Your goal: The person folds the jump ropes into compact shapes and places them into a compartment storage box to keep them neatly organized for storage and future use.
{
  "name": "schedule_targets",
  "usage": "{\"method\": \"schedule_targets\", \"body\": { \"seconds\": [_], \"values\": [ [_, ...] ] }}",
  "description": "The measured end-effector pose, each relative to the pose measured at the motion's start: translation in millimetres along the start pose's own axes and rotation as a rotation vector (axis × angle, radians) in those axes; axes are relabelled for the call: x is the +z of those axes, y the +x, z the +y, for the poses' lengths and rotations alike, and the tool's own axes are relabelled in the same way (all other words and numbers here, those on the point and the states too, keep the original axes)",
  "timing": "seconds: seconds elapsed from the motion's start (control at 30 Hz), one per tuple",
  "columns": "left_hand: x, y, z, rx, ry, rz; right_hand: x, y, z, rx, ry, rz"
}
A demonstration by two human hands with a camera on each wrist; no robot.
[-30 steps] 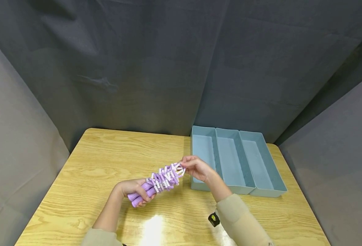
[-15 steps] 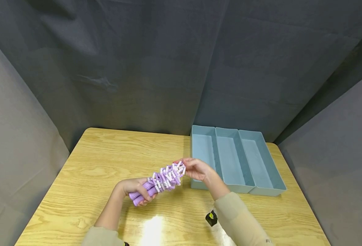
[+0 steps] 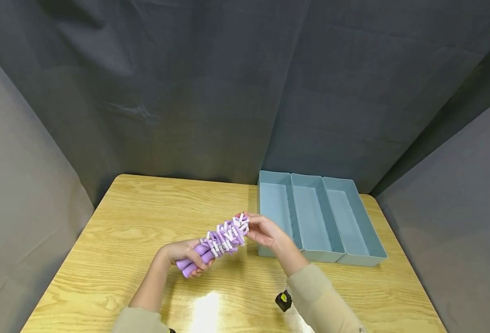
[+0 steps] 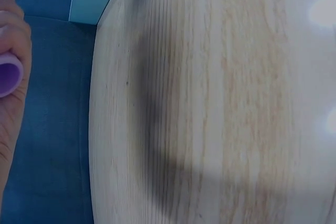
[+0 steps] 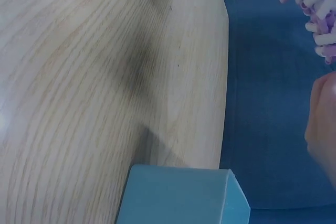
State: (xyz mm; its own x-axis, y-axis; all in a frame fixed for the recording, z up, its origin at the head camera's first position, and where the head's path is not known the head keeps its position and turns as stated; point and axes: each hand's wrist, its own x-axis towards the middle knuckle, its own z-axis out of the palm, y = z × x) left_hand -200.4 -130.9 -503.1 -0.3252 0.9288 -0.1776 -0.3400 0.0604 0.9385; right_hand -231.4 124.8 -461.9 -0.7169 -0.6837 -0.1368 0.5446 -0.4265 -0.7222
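Observation:
A beaded jump rope point(image 3: 227, 237) in purple and white is bundled up, its two purple handles point(image 3: 195, 260) side by side at the lower left end. My left hand point(image 3: 184, 253) grips both handles, holding the bundle tilted above the table. At the far upper end, my right hand point(image 3: 263, 230) holds the gathered beads, with some fingers hidden behind them. In the left wrist view, one hollow handle end point(image 4: 9, 74) pokes out of the fist. The right wrist view catches the beads point(image 5: 317, 9) at its upper right corner, above the right hand point(image 5: 323, 121).
Three long blue-grey bins point(image 3: 315, 217) stand side by side on the right of the wooden table point(image 3: 145, 208), close to the right hand. A small black object with a yellow-green mark point(image 3: 284, 300) shows by the right sleeve. Dark curtains surround the table.
The right hand has shifted slightly left and its fingers have come round the bead end, where loose loops are now drawn in more tightly. The left hand keeps its grip on the handles.

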Motion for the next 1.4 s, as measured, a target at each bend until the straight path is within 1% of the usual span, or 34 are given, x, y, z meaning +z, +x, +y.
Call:
{"method": "schedule_targets", "body": {
  "seconds": [0.13,0.2,0.27,0.37,0.43,0.53,0.6,0.77,0.83,0.9,1.0,1.1,1.2,1.3,1.4],
  "values": [
    [-0.1,1.3,0.9,0.002,-0.008,0.018,3.1,3.3,0.6,-0.023,0.001,0.089],
    [-0.2,1.3,1.4,0.004,-0.017,0.028,4.1,5.2,0.7,-0.055,-0.028,0.131],
    [-0.3,1.3,1.6,0.014,-0.027,0.036,5.5,6.3,0.6,-0.095,-0.080,0.188],
    [-0.2,1.6,0.9,0.051,-0.032,0.043,7.8,6.2,-0.5,-0.151,-0.159,0.269],
    [-0.4,1.9,0.4,0.076,-0.030,0.052,10.1,5.4,-1.8,-0.178,-0.191,0.294],
    [-0.4,2.3,0.0,0.101,-0.025,0.083,13.6,3.4,-4.2,-0.213,-0.229,0.300],
    [0.3,2.8,0.4,0.105,-0.018,0.108,16.7,2.6,-5.4,-0.228,-0.266,0.319],
    [2.7,5.4,2.9,0.112,-0.001,0.153,24.0,4.7,-7.2,-0.264,-0.435,0.415],
    [3.4,6.6,4.3,0.119,0.007,0.167,26.2,6.7,-7.7,-0.285,-0.481,0.455],
    [3.6,7.6,5.4,0.126,0.015,0.175,28.7,8.5,-8.2,-0.302,-0.503,0.500],
    [3.2,9.4,5.2,0.132,0.021,0.178,32.9,9.7,-9.4,-0.325,-0.563,0.583],
    [2.3,11.0,3.6,0.139,0.012,0.176,36.2,10.4,-10.7,-0.347,-0.662,0.666],
    [1.5,11.6,2.0,0.144,0.008,0.177,37.6,11.3,-10.9,-0.395,-0.794,0.727],
    [1.4,11.0,2.2,0.140,0.010,0.183,37.3,12.2,-9.6,-0.484,-0.943,0.752],
    [1.9,11.4,2.8,0.143,0.010,0.181,37.1,12.9,-8.0,-0.578,-1.072,0.754]
  ]
}}
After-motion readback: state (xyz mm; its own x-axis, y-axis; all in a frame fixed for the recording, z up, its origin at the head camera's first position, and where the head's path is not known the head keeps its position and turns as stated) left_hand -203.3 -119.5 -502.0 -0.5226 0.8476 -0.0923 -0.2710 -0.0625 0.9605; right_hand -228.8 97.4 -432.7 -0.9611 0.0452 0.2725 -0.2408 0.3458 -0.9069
